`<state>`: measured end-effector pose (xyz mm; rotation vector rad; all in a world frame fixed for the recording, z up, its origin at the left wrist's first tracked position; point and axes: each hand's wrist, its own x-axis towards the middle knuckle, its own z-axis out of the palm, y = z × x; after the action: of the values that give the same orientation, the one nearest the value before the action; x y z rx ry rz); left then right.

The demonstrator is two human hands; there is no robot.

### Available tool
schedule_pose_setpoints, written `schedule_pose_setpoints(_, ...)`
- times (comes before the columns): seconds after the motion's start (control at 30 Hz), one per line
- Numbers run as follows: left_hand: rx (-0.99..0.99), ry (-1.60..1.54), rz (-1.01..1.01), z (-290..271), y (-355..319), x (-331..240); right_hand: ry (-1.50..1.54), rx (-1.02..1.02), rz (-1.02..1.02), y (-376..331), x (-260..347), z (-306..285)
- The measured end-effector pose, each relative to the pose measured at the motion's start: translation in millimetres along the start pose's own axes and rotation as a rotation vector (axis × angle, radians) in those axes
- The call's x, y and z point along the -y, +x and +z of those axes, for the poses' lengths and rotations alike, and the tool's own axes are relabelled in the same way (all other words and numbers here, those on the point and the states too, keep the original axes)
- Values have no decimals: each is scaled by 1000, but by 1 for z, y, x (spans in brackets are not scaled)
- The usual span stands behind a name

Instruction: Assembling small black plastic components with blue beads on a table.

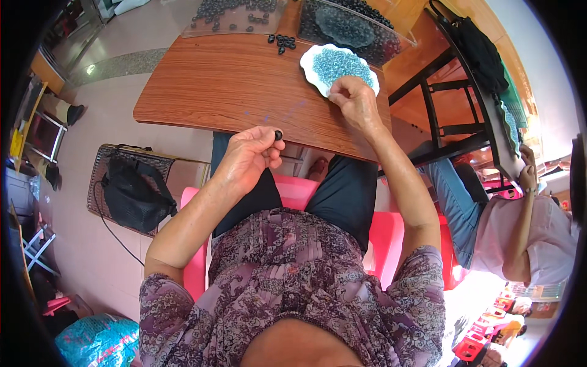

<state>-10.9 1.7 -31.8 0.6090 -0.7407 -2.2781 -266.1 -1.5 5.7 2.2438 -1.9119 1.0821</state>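
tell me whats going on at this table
A person's left hand pinches a black bead near the table's edge. The right hand is at the near edge of a white plate of small blue beads; whether it holds any is unclear. More black beads lie loose beyond.

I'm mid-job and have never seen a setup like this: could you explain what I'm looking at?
There is no robot here, just a person's two bare hands. The single picture comes from a wide fisheye camera on their head, looking down, so edges bend; its left is their left.

On the brown table are a white wavy-edged plate of tiny bluish pieces and a few loose black pieces, near clear containers with more.

The left hand pinches one small black piece. The right hand is at the plate; whether its fingertips hold anything is unclear.
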Motion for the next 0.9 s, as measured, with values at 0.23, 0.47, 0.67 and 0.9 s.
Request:
schedule_pose_setpoints(0.23,1,10,-3,-1,0,1,-16,-4,146,2,3,-3)
schedule_pose_setpoints(0.47,28,2,-9,-2,0,2,-141,-147,130,8,-25,-14)
schedule_pose_setpoints(0.67,28,11,-20,-3,0,2,-358,72,6,14,-28,-5)
schedule_pose_setpoints(0.9,17,15,-22,-2,-1,3,-490,41,-107,15,-29,5)
